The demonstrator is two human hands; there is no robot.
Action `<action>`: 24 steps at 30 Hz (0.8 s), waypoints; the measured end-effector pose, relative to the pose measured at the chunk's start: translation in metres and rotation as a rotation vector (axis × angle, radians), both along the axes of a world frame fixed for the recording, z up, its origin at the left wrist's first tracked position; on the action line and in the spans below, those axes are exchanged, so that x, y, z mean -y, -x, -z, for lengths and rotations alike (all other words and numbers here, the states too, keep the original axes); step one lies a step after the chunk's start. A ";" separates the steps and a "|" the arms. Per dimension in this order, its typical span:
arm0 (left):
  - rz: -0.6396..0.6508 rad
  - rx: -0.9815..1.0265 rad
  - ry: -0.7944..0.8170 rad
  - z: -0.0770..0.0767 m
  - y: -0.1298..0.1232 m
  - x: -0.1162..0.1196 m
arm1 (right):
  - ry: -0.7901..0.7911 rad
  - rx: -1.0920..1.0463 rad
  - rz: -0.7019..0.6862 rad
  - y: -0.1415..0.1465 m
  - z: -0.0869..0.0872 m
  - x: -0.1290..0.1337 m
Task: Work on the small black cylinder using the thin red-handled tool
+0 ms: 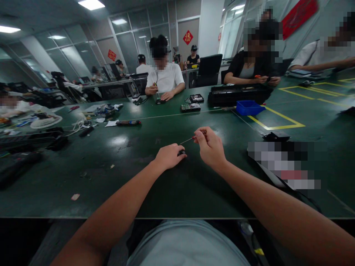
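Note:
My right hand [210, 147] is closed around the handle of a screwdriver [187, 140], whose thin shaft slants down to the left. The shaft's end comes close to my left hand [169, 156], and whether it touches anything there cannot be made out. Under the curled fingers of my left hand sits a small black part [181, 152], pinched near the green tabletop. Most of that part is hidden by the fingers, so its kind does not show.
A blue tray [249, 108] and a long black casing [240, 95] lie ahead to the right. Two drives [190, 107] lie near the middle. Clutter and cables [79, 125] cover the left side. A co-worker [165, 74] sits opposite.

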State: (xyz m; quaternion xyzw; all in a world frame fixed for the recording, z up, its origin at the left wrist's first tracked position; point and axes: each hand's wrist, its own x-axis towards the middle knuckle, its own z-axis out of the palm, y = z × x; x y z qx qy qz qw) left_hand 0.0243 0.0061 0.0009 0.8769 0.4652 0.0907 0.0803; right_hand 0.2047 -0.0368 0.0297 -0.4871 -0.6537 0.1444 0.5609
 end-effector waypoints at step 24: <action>-0.609 1.007 0.329 -0.042 0.171 -0.037 | 0.026 -0.009 -0.016 -0.002 0.004 -0.004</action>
